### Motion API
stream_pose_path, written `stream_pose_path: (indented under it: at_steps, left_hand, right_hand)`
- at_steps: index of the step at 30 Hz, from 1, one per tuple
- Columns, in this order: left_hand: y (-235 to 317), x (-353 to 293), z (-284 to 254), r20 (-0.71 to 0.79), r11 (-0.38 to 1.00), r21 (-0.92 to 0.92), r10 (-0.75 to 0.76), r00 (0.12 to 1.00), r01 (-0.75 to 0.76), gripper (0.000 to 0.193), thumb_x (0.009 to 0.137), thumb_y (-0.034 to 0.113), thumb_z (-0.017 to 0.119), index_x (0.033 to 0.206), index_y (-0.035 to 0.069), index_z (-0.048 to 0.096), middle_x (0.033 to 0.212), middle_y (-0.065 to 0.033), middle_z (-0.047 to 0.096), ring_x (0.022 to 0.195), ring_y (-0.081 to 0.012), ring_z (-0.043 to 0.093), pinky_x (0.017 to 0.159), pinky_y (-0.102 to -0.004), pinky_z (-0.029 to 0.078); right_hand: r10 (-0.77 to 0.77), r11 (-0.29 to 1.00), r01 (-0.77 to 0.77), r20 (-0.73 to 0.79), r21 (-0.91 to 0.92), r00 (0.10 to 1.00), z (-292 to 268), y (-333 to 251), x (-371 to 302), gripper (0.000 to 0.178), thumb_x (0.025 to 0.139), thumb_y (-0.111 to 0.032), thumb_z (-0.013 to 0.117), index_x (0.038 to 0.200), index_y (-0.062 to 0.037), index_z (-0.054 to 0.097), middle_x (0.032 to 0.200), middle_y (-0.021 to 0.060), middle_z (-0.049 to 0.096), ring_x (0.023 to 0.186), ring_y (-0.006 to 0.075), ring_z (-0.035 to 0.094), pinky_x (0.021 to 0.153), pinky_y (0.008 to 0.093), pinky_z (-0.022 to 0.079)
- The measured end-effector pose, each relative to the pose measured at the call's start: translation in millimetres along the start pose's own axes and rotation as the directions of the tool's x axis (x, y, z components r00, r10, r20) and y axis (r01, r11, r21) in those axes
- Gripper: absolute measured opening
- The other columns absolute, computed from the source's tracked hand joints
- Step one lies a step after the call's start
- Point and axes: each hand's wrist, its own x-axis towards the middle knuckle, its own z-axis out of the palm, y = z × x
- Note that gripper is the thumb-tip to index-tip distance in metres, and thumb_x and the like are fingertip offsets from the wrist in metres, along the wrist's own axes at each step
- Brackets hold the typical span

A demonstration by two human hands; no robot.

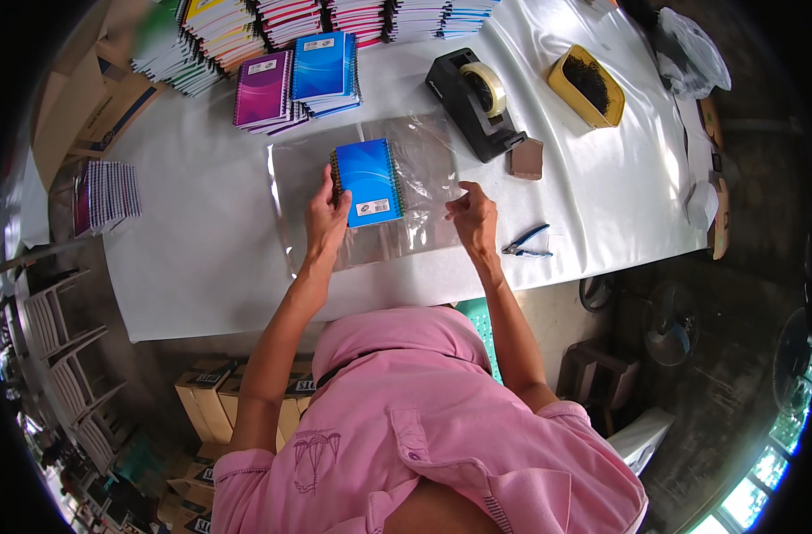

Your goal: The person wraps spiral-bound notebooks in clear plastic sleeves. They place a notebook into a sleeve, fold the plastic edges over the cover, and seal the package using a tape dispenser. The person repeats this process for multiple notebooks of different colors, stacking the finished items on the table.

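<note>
A small stack of blue spiral notebooks [368, 181] lies on a clear plastic sheet [290, 178] spread over the white table [201, 249]. My left hand [326, 214] grips the stack at its left, spiral-bound edge. My right hand [473, 216] pinches the right edge of the clear plastic sheet, fingers closed on the film. The sheet is wrinkled and glossy around the notebooks.
A black tape dispenser [477, 102] with a tape roll stands behind the sheet, a brown pad [526, 158] beside it. A yellow tray [587, 86] sits far right. Blue-handled pliers [526, 242] lie near my right hand. Purple and blue notebook stacks [294, 80] line the far edge. Cardboard boxes [206, 392] sit under the table.
</note>
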Motion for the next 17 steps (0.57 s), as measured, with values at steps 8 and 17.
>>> stream_pose_path:
  at_steps: [8,17]
  left_hand:
    - [13,-4,1,-0.002,0.999,0.045,-0.028,1.0,0.028,0.064,0.092,0.0,0.057,0.149,0.01,0.029,0.138,-0.0081,0.051,0.111,-0.0099,0.054,0.095,-0.0228,0.042]
    - [-16,12,-8,0.092,0.945,0.327,0.002,0.996,-0.032,0.064,0.087,0.0,0.058,0.143,0.028,0.042,0.143,-0.0181,0.046,0.11,-0.0081,0.055,0.087,-0.0208,0.045]
  right_hand:
    - [-0.481,0.778,0.322,-0.181,-0.54,0.858,-2,-58,-10,0.019,0.072,0.003,0.069,0.082,-0.0024,0.054,0.097,0.0179,0.063,0.086,0.0349,0.061,0.07,0.0403,0.048]
    - [-0.525,0.802,0.55,0.163,-0.234,0.835,67,-101,-29,0.025,0.075,0.008,0.055,0.096,-0.0056,0.057,0.123,0.0199,0.057,0.107,0.035,0.055,0.088,0.0435,0.047]
